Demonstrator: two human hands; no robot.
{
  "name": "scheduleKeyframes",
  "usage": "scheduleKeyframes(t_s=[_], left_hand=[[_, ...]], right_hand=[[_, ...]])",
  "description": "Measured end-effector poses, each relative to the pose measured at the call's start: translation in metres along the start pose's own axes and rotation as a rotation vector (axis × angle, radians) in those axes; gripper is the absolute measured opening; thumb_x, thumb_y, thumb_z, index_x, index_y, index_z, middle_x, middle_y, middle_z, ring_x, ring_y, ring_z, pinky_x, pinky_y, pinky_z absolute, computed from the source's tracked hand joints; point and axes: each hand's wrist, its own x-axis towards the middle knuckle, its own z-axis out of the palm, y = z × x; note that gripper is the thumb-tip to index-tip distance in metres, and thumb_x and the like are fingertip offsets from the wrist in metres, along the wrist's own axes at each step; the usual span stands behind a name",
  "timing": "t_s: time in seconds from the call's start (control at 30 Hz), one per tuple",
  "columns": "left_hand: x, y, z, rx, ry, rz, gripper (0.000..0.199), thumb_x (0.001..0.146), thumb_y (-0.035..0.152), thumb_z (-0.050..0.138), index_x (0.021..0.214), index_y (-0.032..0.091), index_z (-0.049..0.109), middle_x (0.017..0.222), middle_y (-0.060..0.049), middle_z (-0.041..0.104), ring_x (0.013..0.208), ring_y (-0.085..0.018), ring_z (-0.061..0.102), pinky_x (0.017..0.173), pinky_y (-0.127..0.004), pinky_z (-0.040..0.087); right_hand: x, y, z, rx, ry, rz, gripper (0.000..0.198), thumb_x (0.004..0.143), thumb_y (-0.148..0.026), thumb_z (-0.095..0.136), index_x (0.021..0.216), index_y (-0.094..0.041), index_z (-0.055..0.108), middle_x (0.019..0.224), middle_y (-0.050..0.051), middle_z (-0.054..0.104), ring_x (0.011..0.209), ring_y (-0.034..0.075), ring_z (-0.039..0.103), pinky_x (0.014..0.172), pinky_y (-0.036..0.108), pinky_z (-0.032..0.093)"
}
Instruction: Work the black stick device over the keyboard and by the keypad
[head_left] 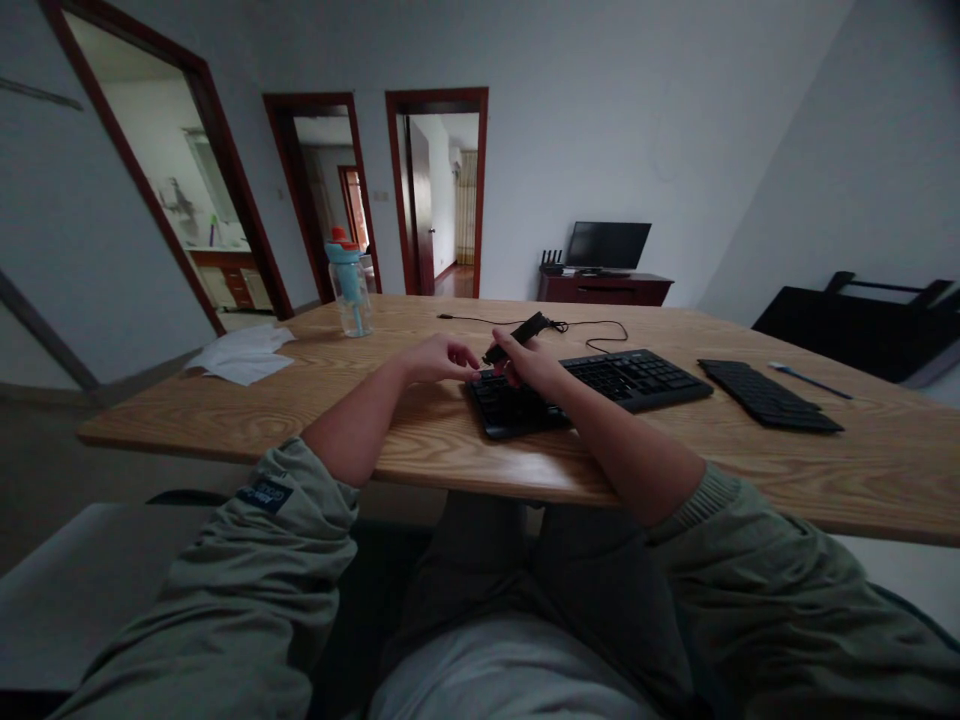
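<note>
Through the head view, the only feed I have, I look down over my two hands at a wooden table (300, 425). My right hand (529, 362) grasps a black tool (534, 328), fingers wrapped round it; it slants above the left part of the keyboard (645, 378), its lower end towards my left hand (441, 358). The left fingers are bent beside the keyboard's far left corner; I cannot tell whether they pinch anything there. The keyboard lies flat, in front of me and to the right, partly covered by my right hand and forearm.

Behind it I see a thin cable (624, 328) looping across the wood, its plug end off to the left. Just beyond the keyboard's right end lies a black panel (769, 395), and past that a slim blue stick (814, 381) with a pale tip. On my left, a clear bottle (349, 295) with a blue and red top stands upright near the far edge, and white tissues (241, 354) lie closer to me. Against the far wall I make out a TV (609, 246) on a dark red cabinet (600, 290).
</note>
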Motion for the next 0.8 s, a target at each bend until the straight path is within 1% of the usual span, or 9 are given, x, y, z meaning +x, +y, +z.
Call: scheduleKeyframes(t_s=[0.1, 0.23, 0.37, 0.43, 0.53, 0.6, 0.7, 0.8], left_hand=[[-0.002, 0.003, -0.001, 0.005, 0.056, 0.026, 0.034, 0.076, 0.042, 0.073, 0.093, 0.013, 0.078, 0.084, -0.008, 0.075, 0.072, -0.015, 0.061, 0.065, -0.026, 0.044], [-0.004, 0.007, -0.003, 0.043, 0.057, 0.036, 0.033, 0.079, 0.042, 0.071, 0.093, 0.013, 0.079, 0.084, -0.007, 0.075, 0.071, -0.015, 0.060, 0.064, -0.027, 0.043], [-0.003, 0.005, -0.004, 0.070, 0.076, 0.024, 0.036, 0.078, 0.045, 0.073, 0.095, 0.014, 0.078, 0.084, -0.007, 0.074, 0.071, -0.015, 0.059, 0.063, -0.026, 0.043], [-0.002, 0.005, -0.004, 0.062, 0.101, 0.014, 0.040, 0.076, 0.046, 0.074, 0.099, 0.014, 0.077, 0.089, -0.007, 0.074, 0.074, -0.015, 0.060, 0.065, -0.026, 0.044], [-0.002, 0.006, -0.005, 0.005, 0.109, 0.010, 0.042, 0.077, 0.045, 0.074, 0.106, 0.014, 0.075, 0.097, -0.008, 0.074, 0.080, -0.016, 0.062, 0.071, -0.028, 0.047], [-0.003, 0.007, -0.005, -0.028, 0.100, 0.010, 0.041, 0.077, 0.042, 0.073, 0.107, 0.014, 0.074, 0.099, -0.008, 0.074, 0.083, -0.017, 0.063, 0.075, -0.029, 0.048], [-0.004, 0.009, -0.005, -0.042, 0.110, 0.007, 0.040, 0.076, 0.041, 0.074, 0.106, 0.014, 0.074, 0.099, -0.008, 0.074, 0.084, -0.017, 0.063, 0.077, -0.030, 0.048], [-0.004, 0.008, -0.004, -0.057, 0.123, 0.015, 0.042, 0.074, 0.042, 0.074, 0.105, 0.014, 0.075, 0.097, -0.008, 0.074, 0.082, -0.017, 0.062, 0.075, -0.030, 0.048]], right_hand=[[-0.001, 0.000, -0.001, -0.005, 0.010, 0.002, 0.053, 0.084, -0.067, 0.058, 0.072, -0.016, 0.062, 0.062, 0.005, 0.064, 0.043, 0.010, 0.047, 0.040, 0.024, 0.036], [-0.002, -0.002, -0.005, -0.034, 0.009, 0.010, 0.038, 0.082, -0.052, 0.065, 0.073, -0.015, 0.065, 0.065, 0.004, 0.065, 0.045, 0.009, 0.046, 0.042, 0.023, 0.035], [-0.002, -0.001, -0.007, 0.040, -0.022, -0.010, 0.018, 0.079, -0.035, 0.062, 0.079, -0.017, 0.066, 0.066, 0.001, 0.064, 0.047, 0.010, 0.048, 0.044, 0.023, 0.035], [-0.001, 0.002, -0.008, 0.092, -0.049, -0.013, 0.015, 0.075, -0.031, 0.060, 0.082, -0.019, 0.065, 0.065, 0.000, 0.061, 0.049, 0.010, 0.048, 0.046, 0.022, 0.036], [0.000, 0.004, -0.011, 0.110, -0.086, -0.001, 0.015, 0.071, -0.029, 0.062, 0.082, -0.019, 0.065, 0.058, -0.003, 0.052, 0.051, 0.011, 0.047, 0.048, 0.022, 0.037], [0.000, 0.005, -0.012, 0.090, -0.109, -0.012, 0.015, 0.071, -0.029, 0.063, 0.082, -0.019, 0.065, 0.057, -0.004, 0.049, 0.052, 0.011, 0.046, 0.048, 0.022, 0.036], [-0.001, 0.005, -0.013, 0.078, -0.132, -0.026, 0.014, 0.070, -0.030, 0.062, 0.080, -0.020, 0.065, 0.058, -0.004, 0.050, 0.052, 0.010, 0.045, 0.047, 0.022, 0.034], [0.000, 0.005, -0.012, 0.087, -0.146, -0.015, 0.014, 0.071, -0.029, 0.062, 0.080, -0.020, 0.064, 0.059, -0.004, 0.049, 0.052, 0.010, 0.045, 0.048, 0.022, 0.034]])
